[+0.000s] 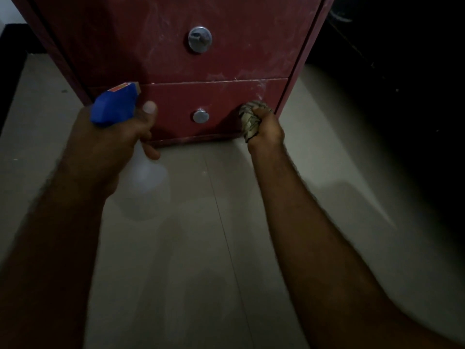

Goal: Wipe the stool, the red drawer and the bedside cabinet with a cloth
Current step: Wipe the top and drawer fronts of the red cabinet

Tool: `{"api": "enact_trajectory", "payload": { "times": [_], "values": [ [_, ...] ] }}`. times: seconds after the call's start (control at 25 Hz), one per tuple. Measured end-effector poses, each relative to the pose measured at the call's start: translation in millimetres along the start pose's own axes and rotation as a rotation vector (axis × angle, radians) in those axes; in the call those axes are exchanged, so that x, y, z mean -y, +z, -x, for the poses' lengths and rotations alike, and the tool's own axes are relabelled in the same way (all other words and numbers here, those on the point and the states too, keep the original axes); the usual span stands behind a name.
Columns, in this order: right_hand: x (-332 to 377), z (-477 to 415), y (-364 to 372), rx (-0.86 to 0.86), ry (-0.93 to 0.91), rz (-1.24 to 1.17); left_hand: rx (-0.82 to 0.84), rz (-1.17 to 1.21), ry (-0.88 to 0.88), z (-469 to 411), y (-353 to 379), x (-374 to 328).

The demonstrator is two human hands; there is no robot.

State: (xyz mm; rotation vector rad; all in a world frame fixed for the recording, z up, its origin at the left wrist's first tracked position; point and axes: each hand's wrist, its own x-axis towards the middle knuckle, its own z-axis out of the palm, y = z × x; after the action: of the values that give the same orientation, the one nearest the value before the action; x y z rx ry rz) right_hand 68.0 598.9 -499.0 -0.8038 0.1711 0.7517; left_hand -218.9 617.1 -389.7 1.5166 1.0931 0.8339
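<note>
The light is low, and much is lost to it. The right side of the view falls into near-black, where a dark piece of furniture (392, 71) stands beside the red unit, with only faint edges to make out. The top of the unit is cut off by the upper edge of the view, and its left side panel (63, 59) fades into shadow.

Both drawers are pushed in, so whatever they hold is hidden. The upper drawer front (141, 46) is smeared with pale streaks and carries a round metal knob (200, 39). The red drawer (221, 102) below it, the lowest one just above the floor (201, 248), has a smaller metal knob (200, 116) at its middle.

The right grip (266, 128) is closed around a bunched, patterned cloth (249, 117) and holds it against the front of the red drawer, near its right end and to the right of the small knob. The fingers are hidden behind the back of the hand and the cloth.

The left grip (118, 139) is wrapped around the neck of a spray bottle (114, 104), thumb up beside the blue trigger head, whose nozzle points toward the left end of the red drawer. The bottle's body is pale, see-through and blurred — how much liquid it holds cannot be told. Both forearms run out of the lower edge of the view.
</note>
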Motion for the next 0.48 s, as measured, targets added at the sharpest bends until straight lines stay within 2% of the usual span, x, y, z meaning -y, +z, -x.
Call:
{"api": "enact_trajectory", "payload": {
  "times": [0.16, 0.36, 0.48],
  "values": [
    [12, 6, 8, 0.041, -0.112, -0.011, -0.010, -0.002, -0.016, -3, 0, 2],
    [5, -2, -7, -0.029, 0.002, -0.010, -0.007, -0.006, -0.021, -1, 1, -3],
    [12, -6, -1, -0.019, -0.010, -0.034, 0.009, 0.018, -0.010, 2, 4, -3]
  ]
}}
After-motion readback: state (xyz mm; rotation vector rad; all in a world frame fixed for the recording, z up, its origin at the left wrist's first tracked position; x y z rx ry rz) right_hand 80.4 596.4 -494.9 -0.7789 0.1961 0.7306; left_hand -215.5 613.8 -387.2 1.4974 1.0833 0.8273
